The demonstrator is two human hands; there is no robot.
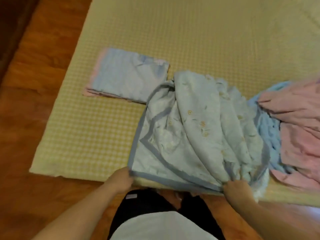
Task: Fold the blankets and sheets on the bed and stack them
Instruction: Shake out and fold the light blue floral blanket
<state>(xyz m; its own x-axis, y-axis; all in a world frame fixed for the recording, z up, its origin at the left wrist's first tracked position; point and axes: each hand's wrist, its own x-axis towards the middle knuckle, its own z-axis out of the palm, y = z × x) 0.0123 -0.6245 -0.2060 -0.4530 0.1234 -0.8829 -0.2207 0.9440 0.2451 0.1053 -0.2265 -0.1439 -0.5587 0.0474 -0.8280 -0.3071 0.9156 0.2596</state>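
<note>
- The bed (199, 40), covered in a yellow-green checked sheet, fills most of the head view; its near left corner sits over a wooden floor (34, 84).
- A pale blue floral blanket (190, 129) with a grey-blue border lies bunched at the near edge of the bed, its ridges running from the near right up toward the far left, so its long axis slants away from the person.
- The left hand (121, 179) pinches the blanket's near left corner at the border, fingers curled on the cloth.
- The right hand (237, 189) grips a gathered bundle of the blanket's folds at the near right, fingers closed round the fabric.
- A folded sheet (128, 75), light blue with pink edges, lies flat as a neat rectangle on the bed, farther away and to the left, its near right corner touching or just under the blanket; motion blur makes it hard to say which.
- A heap of pink and blue bedding (294, 129) lies crumpled on the right, just beside the blanket, running out of the picture.
- The person's dark shorts (143, 210) and white top (155, 227) show at the bottom edge.
</note>
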